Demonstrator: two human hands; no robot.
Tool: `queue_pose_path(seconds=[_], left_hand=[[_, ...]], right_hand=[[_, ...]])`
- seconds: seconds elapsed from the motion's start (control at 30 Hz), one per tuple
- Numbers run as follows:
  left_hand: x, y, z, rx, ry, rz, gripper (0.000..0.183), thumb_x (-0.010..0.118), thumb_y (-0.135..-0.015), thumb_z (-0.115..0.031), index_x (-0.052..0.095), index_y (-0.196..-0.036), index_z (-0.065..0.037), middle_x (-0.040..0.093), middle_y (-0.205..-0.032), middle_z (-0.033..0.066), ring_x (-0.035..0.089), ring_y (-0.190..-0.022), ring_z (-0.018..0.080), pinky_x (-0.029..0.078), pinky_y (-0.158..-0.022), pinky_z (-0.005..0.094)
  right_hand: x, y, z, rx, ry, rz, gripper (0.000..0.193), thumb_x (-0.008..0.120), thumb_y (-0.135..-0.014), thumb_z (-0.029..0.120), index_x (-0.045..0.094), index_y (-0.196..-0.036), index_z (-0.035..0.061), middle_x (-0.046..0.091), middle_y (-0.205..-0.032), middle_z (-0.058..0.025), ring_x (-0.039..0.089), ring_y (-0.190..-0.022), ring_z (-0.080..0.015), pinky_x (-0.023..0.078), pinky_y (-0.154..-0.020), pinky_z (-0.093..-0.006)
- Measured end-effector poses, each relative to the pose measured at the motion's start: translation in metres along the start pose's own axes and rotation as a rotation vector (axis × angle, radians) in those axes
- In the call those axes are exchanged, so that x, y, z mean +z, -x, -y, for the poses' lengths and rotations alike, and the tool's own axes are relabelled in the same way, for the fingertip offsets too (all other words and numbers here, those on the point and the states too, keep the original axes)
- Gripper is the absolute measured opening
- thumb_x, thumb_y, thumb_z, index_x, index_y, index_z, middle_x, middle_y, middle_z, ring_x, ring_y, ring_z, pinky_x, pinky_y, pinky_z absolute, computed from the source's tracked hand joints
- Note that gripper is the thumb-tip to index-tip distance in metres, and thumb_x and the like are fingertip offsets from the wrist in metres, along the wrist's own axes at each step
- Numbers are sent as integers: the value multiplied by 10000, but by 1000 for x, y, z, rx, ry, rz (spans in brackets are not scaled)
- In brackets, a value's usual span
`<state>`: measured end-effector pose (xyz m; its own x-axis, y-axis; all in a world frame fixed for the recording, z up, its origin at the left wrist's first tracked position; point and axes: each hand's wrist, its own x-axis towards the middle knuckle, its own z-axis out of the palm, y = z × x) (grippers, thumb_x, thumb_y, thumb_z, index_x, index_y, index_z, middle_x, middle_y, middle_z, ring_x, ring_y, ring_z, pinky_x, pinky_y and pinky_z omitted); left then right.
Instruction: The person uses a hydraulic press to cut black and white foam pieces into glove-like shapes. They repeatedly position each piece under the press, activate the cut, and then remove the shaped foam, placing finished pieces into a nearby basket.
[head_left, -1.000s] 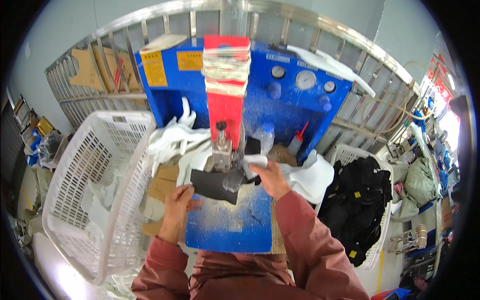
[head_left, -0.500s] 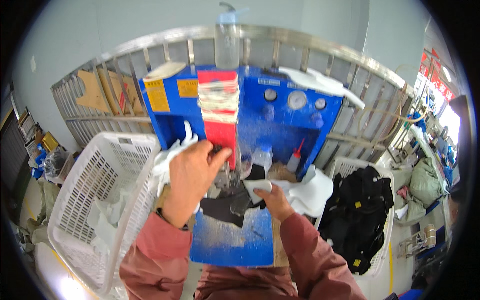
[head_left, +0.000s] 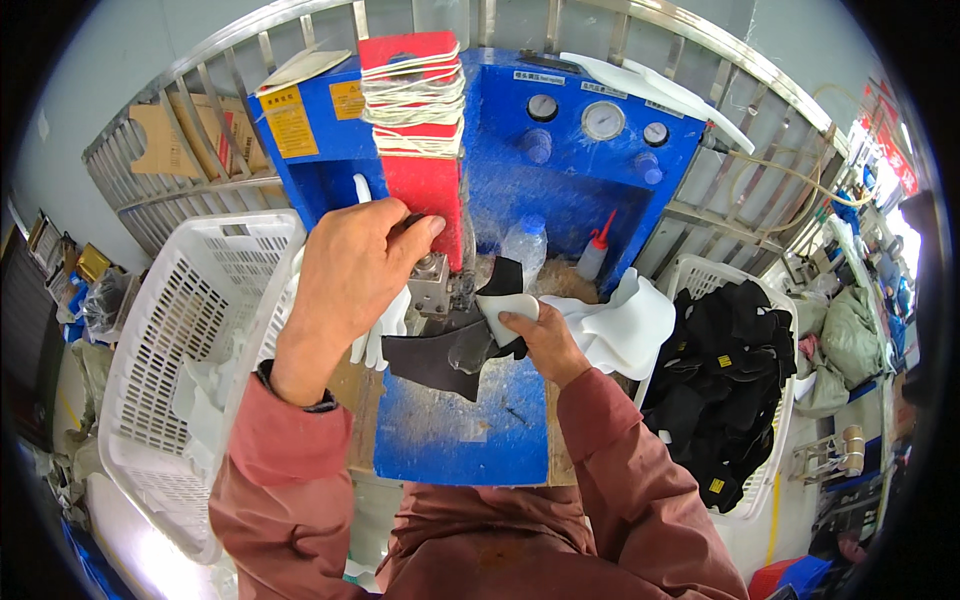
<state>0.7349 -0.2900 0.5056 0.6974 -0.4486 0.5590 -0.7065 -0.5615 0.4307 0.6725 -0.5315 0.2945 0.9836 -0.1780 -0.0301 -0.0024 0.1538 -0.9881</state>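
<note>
My left hand (head_left: 345,270) is closed, thumb and fingers pinching a small dark knob (head_left: 411,222) at the red panel (head_left: 425,195) of a blue machine (head_left: 500,110). White cord is wound round the panel's upper part. Below it sits a metal block (head_left: 430,287). My right hand (head_left: 552,345) pinches a small white foam piece (head_left: 508,314), thumb on top. Under and beside it lies a black cloth piece (head_left: 430,358), spread beneath the metal head. A clear round part (head_left: 468,352) overlaps the cloth.
A white basket (head_left: 180,290) holding white scraps stands left; another (head_left: 775,420) at right is full of black pieces (head_left: 715,380). White foam sheets (head_left: 620,325) lie right of my right hand. A capped bottle (head_left: 525,240) and a red-nozzled bottle (head_left: 594,255) stand in the machine's recess.
The view has tipped downward and closer, so the machine sits higher in the picture. Both hands keep their holds, and the cloth and foam stay under the metal head.
</note>
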Motion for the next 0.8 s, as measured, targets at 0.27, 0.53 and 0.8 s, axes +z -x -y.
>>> queue_pose_path(seconds=[0.27, 0.53, 0.8], left_hand=[[-13, -7, -1, -37, 89, 134, 328, 721, -980, -288, 719, -922, 34, 642, -680, 102, 578, -593, 142, 444, -567, 324], [20, 97, 71, -555, 343, -98, 421, 705, -993, -346, 706, -1186, 28, 744, -900, 85, 711, -816, 132, 540, -683, 306], [92, 193, 112, -980, 1311, -80, 445, 722, -999, -221, 595, -1355, 13, 707, -1180, 123, 732, -1039, 269, 624, -811, 394]], right_hand=[[8, -4, 3, -29, -64, 2, 283, 703, -963, 185, 713, -1158, -19, 723, -904, -38, 615, -705, -86, 465, -583, -263], [2, -14, 10, 147, -120, -30, 267, 716, -954, 64, 696, -1205, -23, 739, -1130, -92, 699, -1012, -174, 552, -892, -337], [16, -26, 7, 40, -211, 30, 266, 694, -947, 89, 692, -1196, -6, 725, -1040, -41, 663, -916, -114, 520, -801, -292]])
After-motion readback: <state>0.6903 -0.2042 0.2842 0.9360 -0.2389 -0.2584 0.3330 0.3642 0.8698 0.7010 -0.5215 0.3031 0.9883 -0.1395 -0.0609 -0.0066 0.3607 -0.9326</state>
